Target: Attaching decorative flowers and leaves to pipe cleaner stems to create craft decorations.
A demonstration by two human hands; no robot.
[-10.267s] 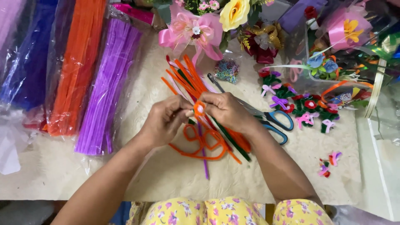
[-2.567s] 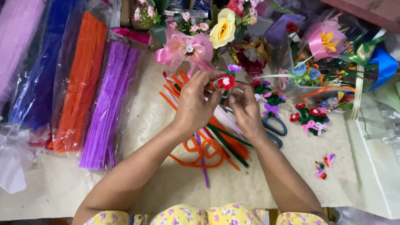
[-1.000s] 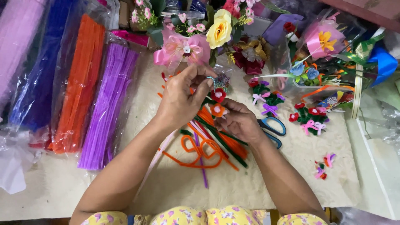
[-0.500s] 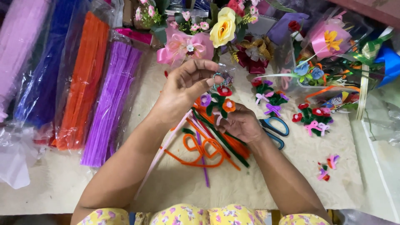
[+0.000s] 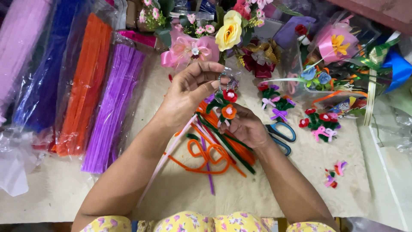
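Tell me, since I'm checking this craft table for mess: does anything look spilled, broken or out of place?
Nothing looks damaged. The left hand and right hand hold a small pipe-cleaner flower bunch. Loose orange and green pipe cleaners lie tangled beneath, and a few small scraps sit apart at the right; the scissors lie flat.

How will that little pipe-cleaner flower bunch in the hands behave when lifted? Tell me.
The flower bunch likely weighs little: the left hand lifts its top with fingertips alone. Its fuzzy stems probably bend yet keep their shape, like the curled orange pipe cleaners on the mat. It is unlikely to slip, being fuzzy and pinched low down by the right hand.
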